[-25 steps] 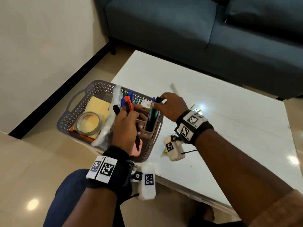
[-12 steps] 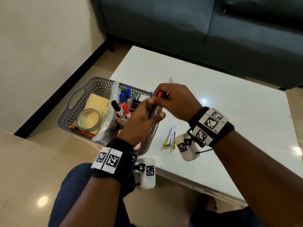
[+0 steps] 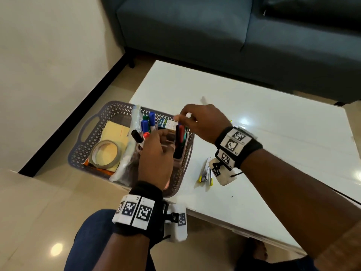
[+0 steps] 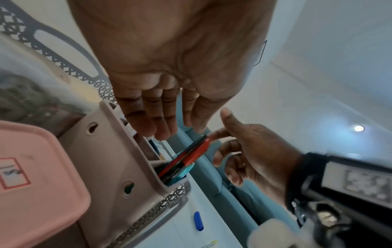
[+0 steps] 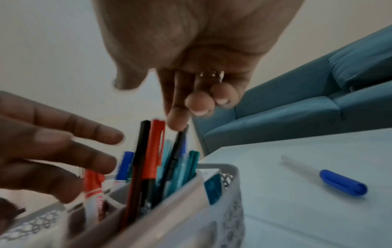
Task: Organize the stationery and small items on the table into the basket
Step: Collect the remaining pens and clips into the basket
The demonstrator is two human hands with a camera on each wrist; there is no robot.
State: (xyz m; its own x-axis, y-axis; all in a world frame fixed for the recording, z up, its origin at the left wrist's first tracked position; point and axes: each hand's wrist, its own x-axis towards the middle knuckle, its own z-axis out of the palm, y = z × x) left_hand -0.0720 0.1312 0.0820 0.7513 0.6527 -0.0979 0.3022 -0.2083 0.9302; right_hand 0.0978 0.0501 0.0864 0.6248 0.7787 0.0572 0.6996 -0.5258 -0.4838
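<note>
A grey lattice basket (image 3: 117, 105) sits on the white table's near left corner. Inside it a beige pen holder (image 4: 118, 159) carries several pens, among them a red-capped pen (image 5: 156, 151). My right hand (image 3: 203, 122) hovers over the holder, its index fingertip (image 5: 177, 124) touching the top of a dark pen, and it holds nothing. My left hand (image 3: 156, 157) hangs over the basket's middle with straight fingers (image 4: 161, 120), empty. A blue-capped pen (image 5: 339, 182) lies on the table beyond the basket. Small yellow-tipped items (image 3: 206, 171) lie right of the basket.
The basket also holds a tape roll (image 3: 106, 153), a yellow pad (image 3: 115, 130), a plastic bag (image 3: 129, 153), markers (image 3: 148, 122) and a pink lidded box (image 4: 38, 184). A blue sofa (image 3: 234, 36) stands behind the table. The floor drops off left of the basket.
Half a second ago both hands met at a red-capped pen above the holder. It now stands in the holder, and my left hand has drawn back with straight fingers.
</note>
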